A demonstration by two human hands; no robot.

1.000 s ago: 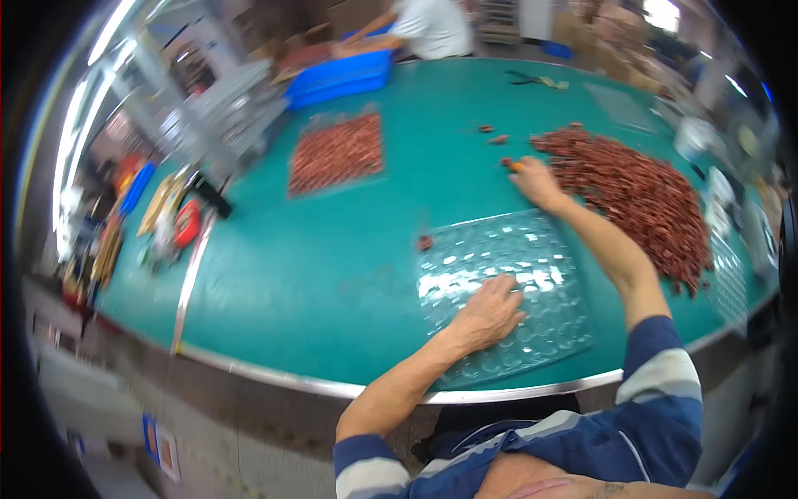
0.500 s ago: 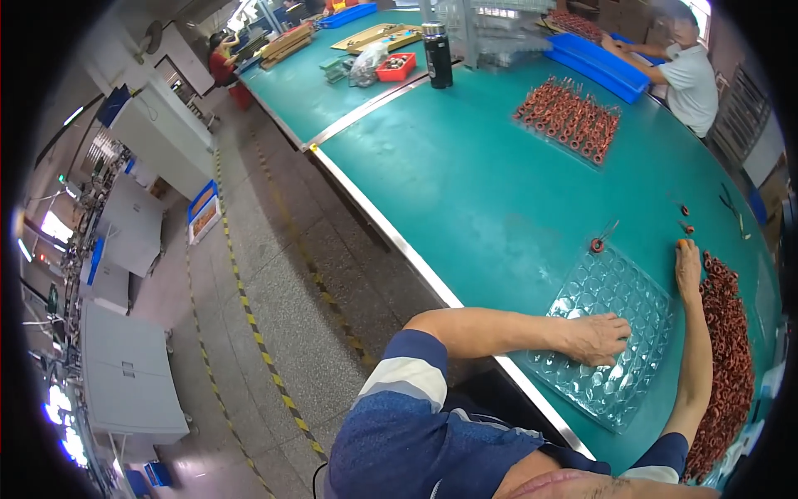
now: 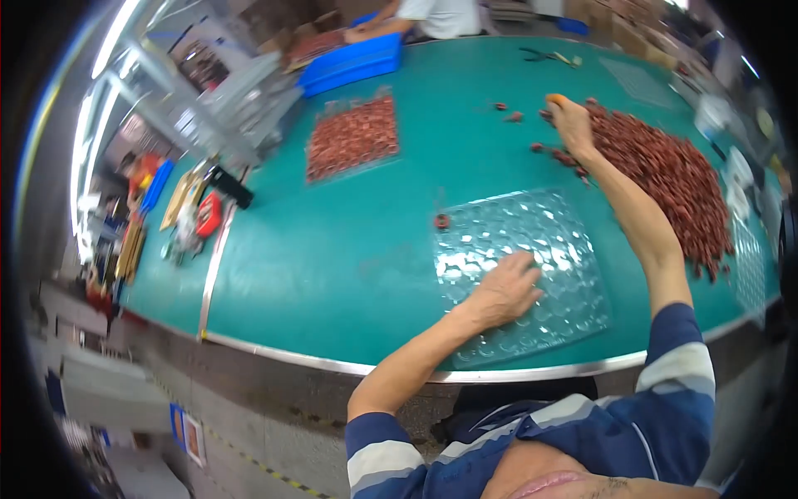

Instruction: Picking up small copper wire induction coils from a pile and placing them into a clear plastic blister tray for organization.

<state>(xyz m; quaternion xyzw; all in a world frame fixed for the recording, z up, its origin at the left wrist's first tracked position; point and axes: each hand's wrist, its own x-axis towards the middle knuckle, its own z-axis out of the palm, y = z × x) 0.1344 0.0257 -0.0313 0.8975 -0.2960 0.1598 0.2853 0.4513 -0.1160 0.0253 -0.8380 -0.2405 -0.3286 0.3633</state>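
Observation:
A clear plastic tray [image 3: 573, 287] with rows of round pockets lies on the green table. My left hand [image 3: 503, 291] rests on it with fingers apart, holding nothing I can see. One red ring-shaped coil [image 3: 441, 221] with thin wire leads sits at the tray's far left corner. Farther off to the right, my right hand [image 3: 571, 125] is at the edge of a large heap of red coils [image 3: 665, 175]. Its fingers are drawn together, with something orange at a fingertip. Whatever lies between them is too blurred to make out. Two loose coils [image 3: 514, 117] lie just left of that hand.
A filled tray of red coils [image 3: 353, 137] lies at the far left, near a blue bin [image 3: 353, 64]. Pliers [image 3: 544, 56] lie at the back. A black bottle [image 3: 229, 185] and red box [image 3: 209, 214] stand left. A person in white [image 3: 439, 18] sits across the table.
The view has swung to the right, so the table now runs across the picture. My left hand stays on the clear tray; my right hand stays by the heap of coils.

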